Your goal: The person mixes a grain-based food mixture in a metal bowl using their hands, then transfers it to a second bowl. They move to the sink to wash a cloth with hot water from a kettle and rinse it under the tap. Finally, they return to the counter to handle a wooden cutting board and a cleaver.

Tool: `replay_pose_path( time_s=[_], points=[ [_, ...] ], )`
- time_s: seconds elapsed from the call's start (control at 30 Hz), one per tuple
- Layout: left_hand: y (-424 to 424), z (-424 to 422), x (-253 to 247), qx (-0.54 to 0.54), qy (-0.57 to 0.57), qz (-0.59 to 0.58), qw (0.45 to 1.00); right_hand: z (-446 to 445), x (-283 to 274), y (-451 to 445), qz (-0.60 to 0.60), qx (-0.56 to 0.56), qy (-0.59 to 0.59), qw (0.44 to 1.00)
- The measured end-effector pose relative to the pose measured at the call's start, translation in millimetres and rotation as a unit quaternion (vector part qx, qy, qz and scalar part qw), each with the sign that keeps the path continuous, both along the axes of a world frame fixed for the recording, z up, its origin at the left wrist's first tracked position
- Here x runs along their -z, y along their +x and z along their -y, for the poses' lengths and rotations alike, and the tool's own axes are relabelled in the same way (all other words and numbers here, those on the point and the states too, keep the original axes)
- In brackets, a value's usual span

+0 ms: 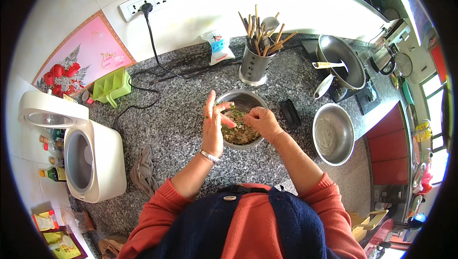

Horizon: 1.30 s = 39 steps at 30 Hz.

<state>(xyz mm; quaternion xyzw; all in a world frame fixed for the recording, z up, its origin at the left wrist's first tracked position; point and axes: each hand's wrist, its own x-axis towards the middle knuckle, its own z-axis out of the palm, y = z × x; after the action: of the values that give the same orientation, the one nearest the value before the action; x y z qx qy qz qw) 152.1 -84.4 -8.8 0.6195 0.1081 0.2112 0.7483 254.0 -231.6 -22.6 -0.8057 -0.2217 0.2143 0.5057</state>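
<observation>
A steel bowl [250, 146] on the speckled stone counter holds a chopped mixture [240, 132] with green bits. My left hand [214, 126] is raised over the bowl's left side, fingers spread, with green bits stuck to them. A bracelet circles that wrist. My right hand [262, 121] is over the bowl's right side, its fingers bent together near the mixture; whether they pinch anything is hidden. Right of the bowl lies a small black object [290, 113]. Farther right stands a second steel bowl [333, 133] with a pale residue inside.
Behind the bowl stand a steel holder [256, 66] of chopsticks and spoons and a white-blue packet [219, 48]. A frying pan [341, 60] sits at the back right. At left are an uncovered rice cooker [107, 162], a green divided caddy [112, 86], a grey cloth [144, 171] and a black cord [154, 44].
</observation>
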Motion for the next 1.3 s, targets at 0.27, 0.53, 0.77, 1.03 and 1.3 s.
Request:
replay_pose_path(
  time_s=[0.27,0.53,0.77,1.03,1.3],
  points=[
    [-1.5,7.5,-5.7,0.04,-0.114,0.009,0.993,-6.9,5.4,-12.0,0.102,0.014,-0.035,0.994],
    [0.7,5.5,-8.1,0.111,-0.171,0.038,0.978,-3.7,13.7,-15.4,0.249,0.028,-0.021,0.968],
    [6.1,15.4,8.6,0.1,0.214,0.05,0.97,-6.5,-23.0,-44.5,-0.207,0.1,0.143,0.963],
    [6.3,11.0,7.2,0.094,0.578,0.143,0.798,-8.8,-18.5,-54.1,-0.391,0.123,0.304,0.86],
    [-1.0,3.7,-1.0,0.095,0.644,0.154,0.743,-8.9,-20.4,-47.6,-0.391,0.161,0.311,0.851]
  ],
)
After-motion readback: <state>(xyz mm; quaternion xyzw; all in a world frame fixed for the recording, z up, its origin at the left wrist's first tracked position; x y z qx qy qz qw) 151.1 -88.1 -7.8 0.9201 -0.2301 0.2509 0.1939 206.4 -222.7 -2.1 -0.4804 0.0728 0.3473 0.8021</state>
